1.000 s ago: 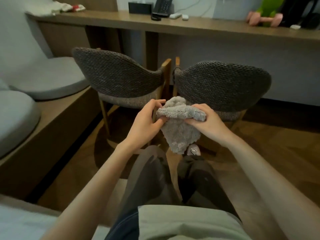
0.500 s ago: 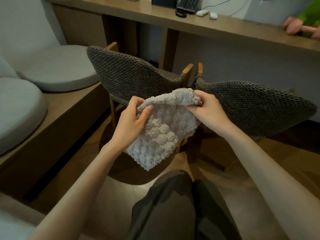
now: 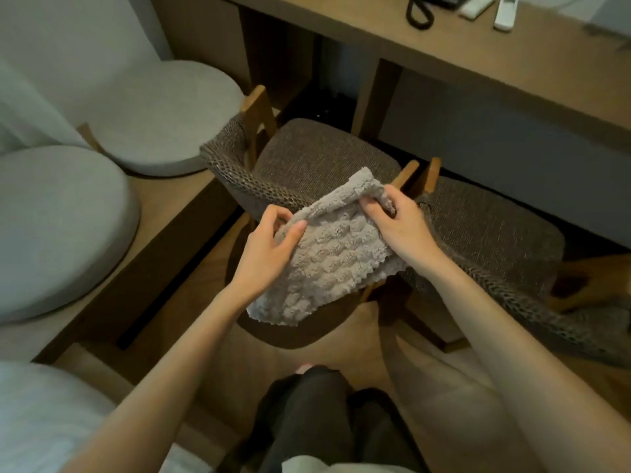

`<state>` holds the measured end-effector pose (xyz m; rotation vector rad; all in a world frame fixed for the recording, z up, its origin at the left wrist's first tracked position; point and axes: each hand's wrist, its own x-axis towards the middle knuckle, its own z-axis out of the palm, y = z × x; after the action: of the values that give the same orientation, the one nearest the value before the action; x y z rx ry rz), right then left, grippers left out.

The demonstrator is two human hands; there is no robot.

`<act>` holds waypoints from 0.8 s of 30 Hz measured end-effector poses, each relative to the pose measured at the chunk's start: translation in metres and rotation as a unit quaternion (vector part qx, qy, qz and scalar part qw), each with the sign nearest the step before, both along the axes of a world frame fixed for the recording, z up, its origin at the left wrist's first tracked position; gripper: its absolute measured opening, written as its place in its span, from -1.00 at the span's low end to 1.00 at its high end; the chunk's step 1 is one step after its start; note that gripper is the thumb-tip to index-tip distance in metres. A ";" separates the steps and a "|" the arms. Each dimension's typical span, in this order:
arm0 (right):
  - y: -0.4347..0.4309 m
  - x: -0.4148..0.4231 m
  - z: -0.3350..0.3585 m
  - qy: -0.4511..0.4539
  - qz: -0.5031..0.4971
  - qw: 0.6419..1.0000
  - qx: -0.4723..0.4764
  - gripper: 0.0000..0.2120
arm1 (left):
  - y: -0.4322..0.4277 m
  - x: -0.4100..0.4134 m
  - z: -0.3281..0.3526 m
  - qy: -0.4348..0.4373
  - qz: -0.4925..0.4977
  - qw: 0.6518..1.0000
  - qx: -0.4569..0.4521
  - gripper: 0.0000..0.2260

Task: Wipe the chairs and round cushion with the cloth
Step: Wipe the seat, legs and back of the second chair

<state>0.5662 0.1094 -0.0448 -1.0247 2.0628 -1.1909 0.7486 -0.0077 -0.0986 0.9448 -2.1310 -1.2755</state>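
Your left grip (image 3: 269,247) pinches the cloth (image 3: 327,261) at its left edge, thumb on top; your right grip (image 3: 399,227) is curled round its top corner. It hangs between them, over the left chair (image 3: 317,158), just beside the right chair (image 3: 495,230).

Wooden desk (image 3: 512,63) across top right. Black coiled phone cord (image 3: 418,15) on it, white remote (image 3: 505,11) and second remote (image 3: 475,6) beside. Low wooden bench (image 3: 170,203) left. Wood floor (image 3: 205,295) below. White bedding (image 3: 41,421) bottom-left corner.
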 end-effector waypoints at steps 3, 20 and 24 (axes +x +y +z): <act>-0.016 0.003 0.036 -0.010 0.010 0.999 0.028 -0.81 | -0.010 0.014 0.035 -0.027 0.010 0.999 0.020 -0.88; -0.288 0.052 0.019 0.007 -0.055 0.987 0.149 -0.74 | -0.271 0.057 0.023 -0.056 0.053 0.992 0.095 -0.82; -0.327 0.056 -0.005 0.206 -0.043 0.944 0.252 -0.53 | -0.321 0.050 0.009 -0.094 0.000 0.989 0.113 -0.52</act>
<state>0.6223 -0.2179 -0.0495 -0.9898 2.5709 -0.4475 0.7984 -0.3284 -0.0896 1.2016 -2.1573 -1.5050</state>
